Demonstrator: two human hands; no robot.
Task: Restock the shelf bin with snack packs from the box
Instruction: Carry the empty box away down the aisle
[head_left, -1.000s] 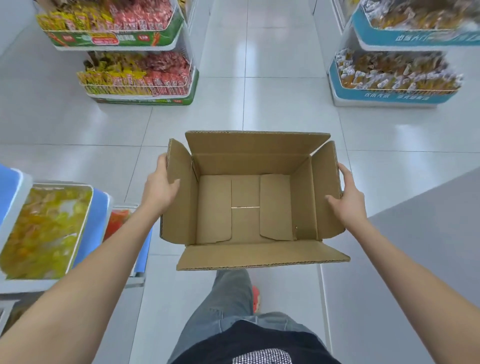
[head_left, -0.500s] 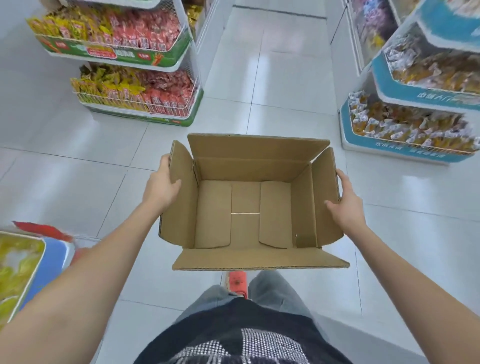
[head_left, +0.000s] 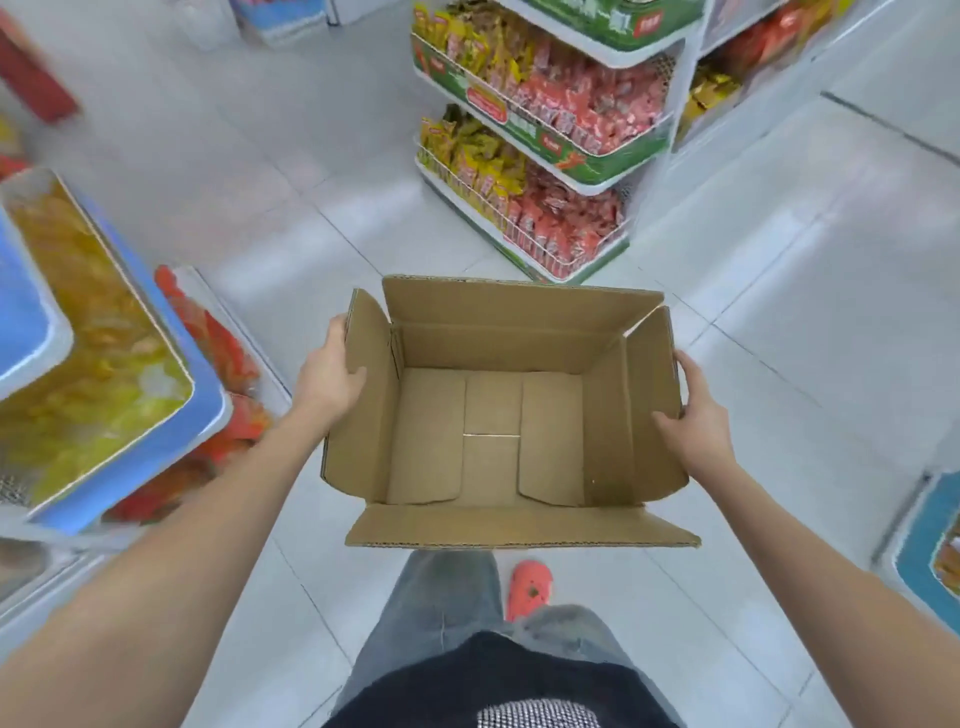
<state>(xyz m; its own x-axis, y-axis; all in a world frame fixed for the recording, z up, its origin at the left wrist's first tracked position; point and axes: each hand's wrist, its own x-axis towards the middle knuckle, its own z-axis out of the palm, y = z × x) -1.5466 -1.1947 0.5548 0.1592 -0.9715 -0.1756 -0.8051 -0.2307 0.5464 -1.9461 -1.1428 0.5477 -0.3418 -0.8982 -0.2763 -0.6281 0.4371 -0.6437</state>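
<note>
Head cam shows the box (head_left: 498, 415) carried out front, mouth up, totally empty inside, so the restock looks done. Left hand (head_left: 332, 376) and right hand (head_left: 693, 410) clamp opposite end walls to keep it level, thumbs hooked inside, fingers wrapped outside. Long axis runs hand to hand, flaps splayed open.

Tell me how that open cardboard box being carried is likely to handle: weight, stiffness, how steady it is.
The cardboard box is probably light: its inside shows only bare bottom flaps, no packs. The walls likely flex somewhat, since the top flaps stand loose and unsealed. It looks fairly steady, with the left hand gripping one end wall and the right hand gripping the other, though the near flap may flop.
</note>
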